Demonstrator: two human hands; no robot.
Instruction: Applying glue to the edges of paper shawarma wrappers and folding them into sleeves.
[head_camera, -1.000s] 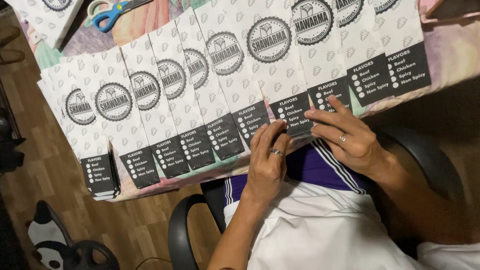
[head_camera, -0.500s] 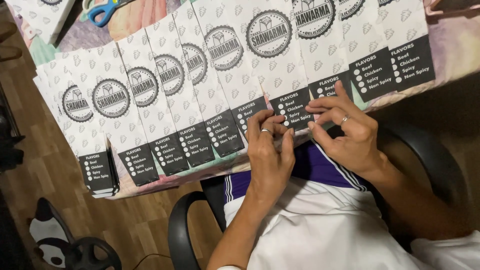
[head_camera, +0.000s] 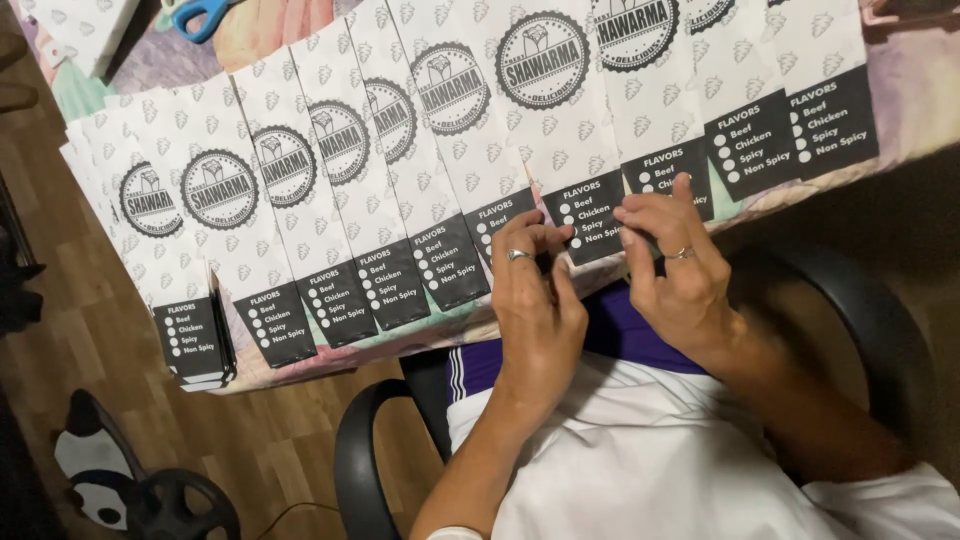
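Several long white paper bags with round black emblems and black bottom panels lie overlapped in a fanned row across the table edge (head_camera: 330, 350). My left hand (head_camera: 535, 300), wearing a ring, pinches the bottom black panel of one middle bag (head_camera: 545, 110). My right hand (head_camera: 675, 265), also ringed, rests its fingertips on the black panel of the neighbouring bag (head_camera: 650, 90) to the right. Both hands sit side by side at the near table edge, above my lap.
A stack of the same bags (head_camera: 195, 345) sits at the row's left end. Blue-handled scissors (head_camera: 200, 15) lie at the far left on a colourful tablecloth. I sit in a black chair (head_camera: 365, 460) over a wooden floor; a black-and-white object (head_camera: 90, 465) lies lower left.
Both hands have drawn closer together on the bags' bottom panels, the left hand rising to pinch a panel. The view has shifted slightly, so the bags appear higher.
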